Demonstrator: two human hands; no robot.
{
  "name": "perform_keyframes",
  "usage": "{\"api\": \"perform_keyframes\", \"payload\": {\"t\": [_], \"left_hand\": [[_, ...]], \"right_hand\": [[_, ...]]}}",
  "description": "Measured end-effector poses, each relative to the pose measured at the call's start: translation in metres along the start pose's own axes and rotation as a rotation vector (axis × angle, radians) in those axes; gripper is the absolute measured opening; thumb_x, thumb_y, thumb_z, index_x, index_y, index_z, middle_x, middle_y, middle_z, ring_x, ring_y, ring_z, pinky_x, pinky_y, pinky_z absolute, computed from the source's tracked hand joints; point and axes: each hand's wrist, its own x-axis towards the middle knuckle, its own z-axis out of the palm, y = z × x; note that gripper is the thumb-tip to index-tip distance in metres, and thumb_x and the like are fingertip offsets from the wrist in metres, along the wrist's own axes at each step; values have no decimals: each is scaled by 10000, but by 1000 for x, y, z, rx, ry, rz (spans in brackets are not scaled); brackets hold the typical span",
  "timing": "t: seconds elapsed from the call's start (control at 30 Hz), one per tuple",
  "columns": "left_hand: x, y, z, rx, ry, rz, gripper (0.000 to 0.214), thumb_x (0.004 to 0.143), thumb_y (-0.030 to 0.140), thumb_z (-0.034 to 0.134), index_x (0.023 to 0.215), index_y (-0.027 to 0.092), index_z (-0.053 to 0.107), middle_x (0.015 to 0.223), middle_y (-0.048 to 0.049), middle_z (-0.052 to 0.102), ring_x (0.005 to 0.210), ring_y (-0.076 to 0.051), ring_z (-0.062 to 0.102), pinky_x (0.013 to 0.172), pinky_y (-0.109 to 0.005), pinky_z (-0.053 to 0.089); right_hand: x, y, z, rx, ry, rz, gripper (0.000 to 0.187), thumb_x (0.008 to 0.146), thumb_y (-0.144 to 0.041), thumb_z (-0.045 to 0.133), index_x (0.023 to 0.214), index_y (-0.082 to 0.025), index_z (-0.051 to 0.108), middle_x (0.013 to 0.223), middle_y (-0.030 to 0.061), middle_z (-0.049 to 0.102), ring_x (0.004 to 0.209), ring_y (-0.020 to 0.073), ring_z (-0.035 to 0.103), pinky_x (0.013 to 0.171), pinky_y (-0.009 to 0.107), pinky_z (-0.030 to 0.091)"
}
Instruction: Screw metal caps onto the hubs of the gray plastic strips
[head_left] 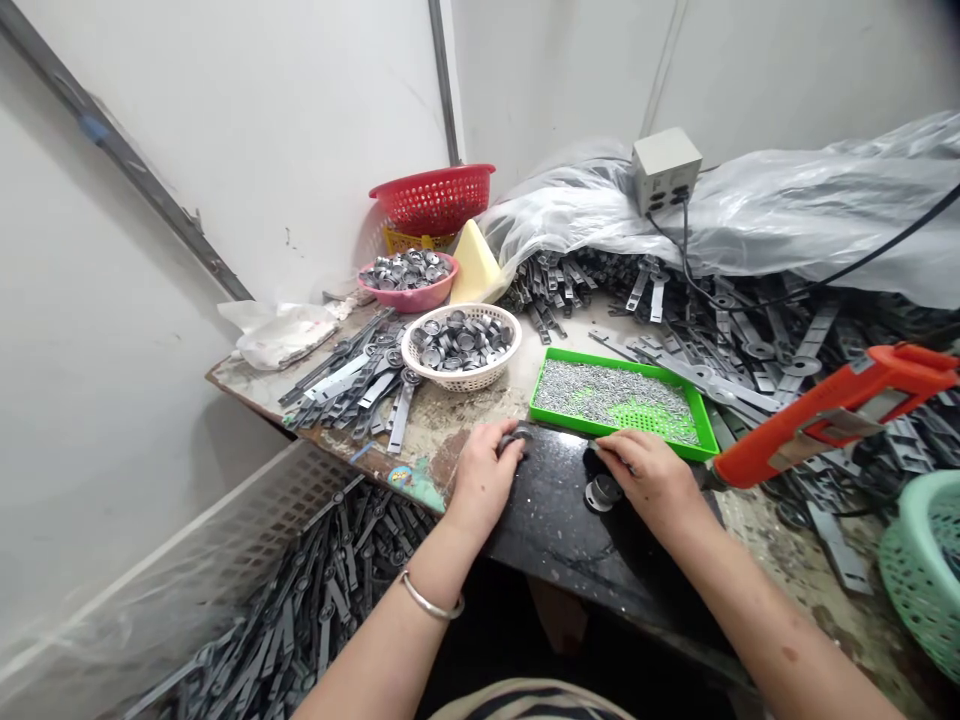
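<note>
My left hand [484,468] is closed on a round grey metal cap [519,434], pinched between thumb and fingers over the left edge of a black work slab [547,500]. Over the slab's right side, my right hand [649,472] has its fingers pressed together; whatever they hold is too small or hidden to make out. Just below those fingertips a round metal fixture [602,492] sits on the slab. Behind both hands lies a green tray [705,440] of tiny silvery parts. A white basket [465,380] full of round metal caps stands beyond my left hand.
An orange screwdriver-like power tool [810,425] leans in from the right. Flat grey metal strips [367,385] lie left, with more piled at the back right. A pink bowl [409,298], red basket [435,200], grey box with cables [666,170] and mint basket [926,570] stand around.
</note>
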Motion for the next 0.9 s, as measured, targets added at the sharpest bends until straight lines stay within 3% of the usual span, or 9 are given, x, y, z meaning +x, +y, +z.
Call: {"api": "perform_keyframes", "payload": {"t": [0.13,0.27,0.47,0.73,0.9], "left_hand": [[17,-17,-14,100,-11,-72,228,816,137,590,1023,191,668,1021,-71,655,988,-216,602,936,-376,453],[28,-28,-22,151,-66,-112,191,804,154,603,974,178,688,1022,-76,681,997,-229,611,941,-373,447],[29,-29,-24,168,-116,-111,196,814,185,599,987,200,688,1053,-44,692,1004,-205,618,940,-337,447],[29,-31,-29,215,-111,-108,207,824,157,588,988,203,706,1012,-56,710,968,-238,637,907,-354,458],[20,-23,-38,169,-41,-41,224,855,163,559,1026,208,697,995,-56,686,961,-207,624,891,-326,462]], "right_hand": [[-11,0,5,64,-38,11,252,922,-311,448,922,-215,682,943,66,665,886,200,599,776,330,508],[-22,-8,-5,170,-4,128,244,929,-316,441,958,-194,650,923,71,647,862,180,607,784,316,502],[-32,-21,-11,49,-113,275,280,844,-423,564,997,-198,629,939,75,647,863,230,610,760,366,502],[-26,-19,5,117,-62,201,213,862,-366,543,974,-203,622,972,82,632,879,225,610,775,369,510],[-30,-18,7,182,-33,203,283,871,-390,537,1044,-181,617,1081,110,582,966,231,586,841,386,503]]}}
